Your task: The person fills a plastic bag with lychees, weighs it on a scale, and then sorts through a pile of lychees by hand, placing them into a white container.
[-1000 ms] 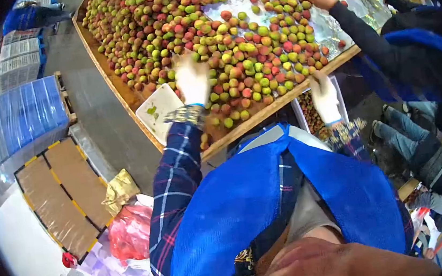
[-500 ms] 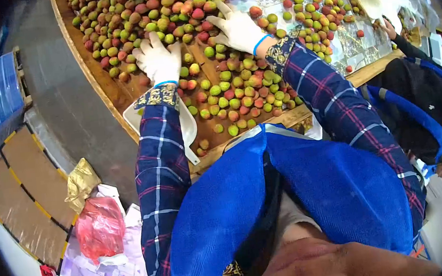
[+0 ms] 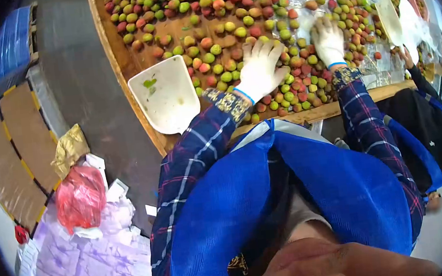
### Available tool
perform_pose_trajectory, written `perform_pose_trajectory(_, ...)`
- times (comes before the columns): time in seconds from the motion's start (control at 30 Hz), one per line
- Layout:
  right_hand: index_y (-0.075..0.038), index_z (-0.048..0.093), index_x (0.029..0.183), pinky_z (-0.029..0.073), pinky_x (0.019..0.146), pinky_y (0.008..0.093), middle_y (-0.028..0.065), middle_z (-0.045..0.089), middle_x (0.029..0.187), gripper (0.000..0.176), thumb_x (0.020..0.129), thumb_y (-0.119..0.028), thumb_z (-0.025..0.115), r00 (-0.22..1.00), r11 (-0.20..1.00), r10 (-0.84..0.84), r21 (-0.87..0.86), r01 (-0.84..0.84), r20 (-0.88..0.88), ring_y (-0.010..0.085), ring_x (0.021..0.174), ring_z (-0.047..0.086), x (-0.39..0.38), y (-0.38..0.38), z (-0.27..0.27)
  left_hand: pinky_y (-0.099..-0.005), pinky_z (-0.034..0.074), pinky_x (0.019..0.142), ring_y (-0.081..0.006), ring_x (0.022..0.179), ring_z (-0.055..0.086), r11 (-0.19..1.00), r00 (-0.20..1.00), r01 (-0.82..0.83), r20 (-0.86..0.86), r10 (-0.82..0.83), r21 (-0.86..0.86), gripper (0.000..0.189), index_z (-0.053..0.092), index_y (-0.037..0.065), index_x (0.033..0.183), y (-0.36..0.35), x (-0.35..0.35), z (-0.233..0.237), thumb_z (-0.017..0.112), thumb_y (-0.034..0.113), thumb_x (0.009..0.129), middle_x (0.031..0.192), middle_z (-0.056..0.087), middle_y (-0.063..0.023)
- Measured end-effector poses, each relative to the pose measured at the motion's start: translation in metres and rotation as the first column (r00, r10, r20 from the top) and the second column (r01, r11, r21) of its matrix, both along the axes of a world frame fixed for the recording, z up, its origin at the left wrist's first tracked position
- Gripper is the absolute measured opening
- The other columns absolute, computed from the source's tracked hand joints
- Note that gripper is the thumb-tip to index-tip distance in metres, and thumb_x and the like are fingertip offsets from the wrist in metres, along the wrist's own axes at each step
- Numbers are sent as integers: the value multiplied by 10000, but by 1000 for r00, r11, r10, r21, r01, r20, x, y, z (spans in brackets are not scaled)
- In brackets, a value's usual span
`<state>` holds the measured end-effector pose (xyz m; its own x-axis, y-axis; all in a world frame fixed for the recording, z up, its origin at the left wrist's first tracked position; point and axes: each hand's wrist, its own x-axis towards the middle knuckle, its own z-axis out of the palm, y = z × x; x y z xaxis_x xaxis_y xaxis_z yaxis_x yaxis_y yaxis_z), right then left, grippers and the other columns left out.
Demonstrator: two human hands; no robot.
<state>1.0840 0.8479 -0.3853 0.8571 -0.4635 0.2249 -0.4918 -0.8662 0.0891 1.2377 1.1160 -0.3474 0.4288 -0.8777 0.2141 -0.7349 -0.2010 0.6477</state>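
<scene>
My left hand (image 3: 261, 70), in a white glove with a blue cuff, lies palm down over red and green lychees (image 3: 215, 49). Its fingers are spread and the thumb sticks out to the side. To its right, my right hand (image 3: 328, 43), gloved the same way, rests on lychees with its fingers stretched forward and somewhat apart. I see nothing gripped in either hand, though the palms are hidden. A white scoop (image 3: 174, 101) lies left of my left hand on the wooden table's edge, with a green leaf bit in it.
The table's wooden rim (image 3: 109, 52) runs along the left side. At the right, a co-worker's hand (image 3: 407, 57) is near another white scoop (image 3: 390, 22) and a white plastic bag (image 3: 411, 23). A red plastic bag (image 3: 81, 198) and wrapped cartons (image 3: 29, 136) are at the lower left.
Both hands have moved right over the lychees, the left one also towards me. Lychees have shifted rightward, and the white scoop, partly covered by my left arm before, now shows fully.
</scene>
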Motion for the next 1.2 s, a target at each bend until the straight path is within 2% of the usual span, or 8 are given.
perform_pose_trajectory(0.1, -90, 706, 1240, 489, 1052, 525, 71, 690, 1332, 343, 931, -239, 715, 998, 999, 23, 26, -25, 61, 332, 1176, 651, -32, -8, -3, -524, 465, 994, -394, 1139, 605, 985, 991, -17, -131, 40, 172, 433, 679, 50, 1175, 41, 18, 40, 801, 174, 778, 1160, 661, -184)
perform_pose_trajectory(0.13, -89, 687, 1298, 488, 1055, 522, 78, 680, 1376, 396, 935, -241, 734, 999, 1000, 11, -27, -10, 48, 341, 1208, 636, -41, -1, -5, -540, 508, 926, -414, 1106, 621, 983, 984, -175, -30, 173, -57, 433, 689, 44, 1169, 64, 15, 29, 809, 141, 764, 1153, 673, -206)
perform_pose_trajectory(0.17, -87, 682, 1345, 473, 1081, 534, 98, 662, 1423, 445, 928, -226, 751, 994, 999, 46, -2, -46, 95, 362, 1242, 617, -49, 2, -7, -554, 532, 912, -430, 1105, 625, 957, 978, -160, -92, 187, 241, 469, 696, 47, 1222, 87, 25, 33, 799, 139, 774, 1197, 680, -211)
perform_pose_trajectory(0.37, -61, 638, 1368, 486, 1083, 565, 149, 622, 1437, 499, 890, -141, 754, 975, 972, 22, 222, -72, 219, 443, 1246, 564, -67, 43, 5, -587, 427, 1125, -398, 1241, 599, 695, 804, -593, 355, 478, 406, 526, 616, 91, 1331, 208, -4, 14, 775, 198, 841, 1359, 607, -242)
perform_pose_trajectory(0.57, -58, 647, 1342, 492, 1081, 550, 146, 650, 1392, 503, 849, -92, 741, 954, 969, 39, 221, -108, 296, 442, 1238, 570, -68, 40, 1, -570, 473, 1014, -419, 1187, 612, 549, 810, -586, 451, 375, 596, 537, 642, 110, 1349, 224, -26, -8, 740, 110, 821, 1337, 612, -203)
perform_pose_trajectory(0.93, -111, 810, 999, 503, 998, 555, 152, 751, 915, 188, 872, -218, 721, 978, 929, -8, 363, -69, 207, 367, 903, 709, -45, 33, 24, -564, 578, 831, -436, 877, 712, 669, 921, -389, 268, 283, 633, 340, 720, 111, 1131, 258, 7, -11, 769, 201, 807, 936, 725, -185)
perform_pose_trajectory(1.0, -88, 788, 992, 523, 938, 537, 152, 718, 885, 193, 839, -151, 690, 999, 907, 40, 421, -30, -14, 389, 906, 695, -10, 43, 46, -585, 586, 823, -448, 840, 737, 700, 918, -387, 178, 355, 600, 268, 738, 106, 1092, 235, 13, 1, 750, 226, 853, 851, 746, -209)
perform_pose_trajectory(1.2, -111, 743, 1192, 484, 972, 506, 77, 679, 1158, 435, 791, -260, 814, 838, 782, 457, 313, -538, 300, 314, 1130, 623, 140, 88, 66, -533, 509, 1081, -450, 1279, 633, 875, 897, -442, 119, 426, 199, 532, 664, 28, 1383, 111, 99, 47, 797, 252, 920, 1347, 660, -307)
